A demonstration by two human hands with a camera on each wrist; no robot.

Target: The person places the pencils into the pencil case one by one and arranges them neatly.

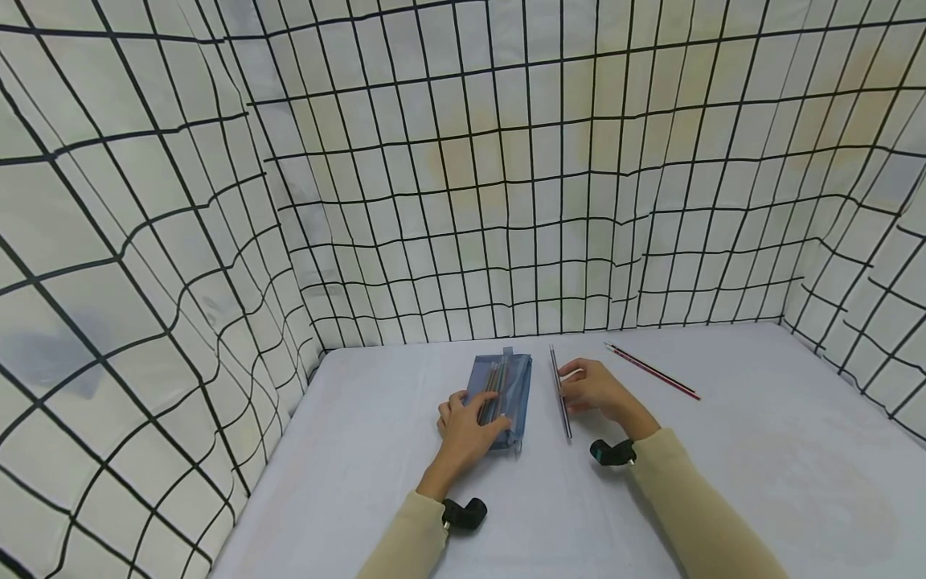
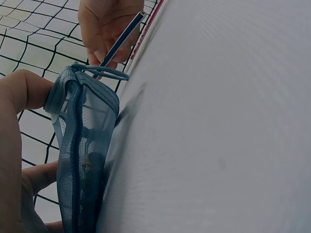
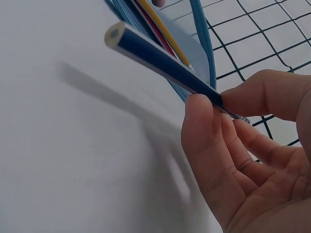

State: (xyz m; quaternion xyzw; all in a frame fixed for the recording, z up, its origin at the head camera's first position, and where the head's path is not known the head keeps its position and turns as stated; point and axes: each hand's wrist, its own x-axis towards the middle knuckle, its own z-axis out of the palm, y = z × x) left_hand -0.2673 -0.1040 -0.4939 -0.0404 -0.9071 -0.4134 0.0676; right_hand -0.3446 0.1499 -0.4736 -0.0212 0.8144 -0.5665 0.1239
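Note:
A blue mesh pencil case [image 1: 522,402] lies on the white table with several pencils [image 3: 163,31] inside, a yellow and a red one among them. My left hand [image 1: 466,430] holds the case, thumb on one side and fingers on the other. Just right of the case, my right hand [image 1: 596,388] pinches a blue-and-white striped pencil [image 3: 160,60] between thumb and fingertips. That pencil slants over the table, one end pointing back toward me. In the right wrist view it passes in front of the open case.
To the right of my right hand, a black pencil [image 1: 651,366] and a red pencil [image 1: 673,383] lie close together on the white tabletop [image 1: 781,450]. White walls with a black grid [image 1: 535,201] close in the table at the back and sides.

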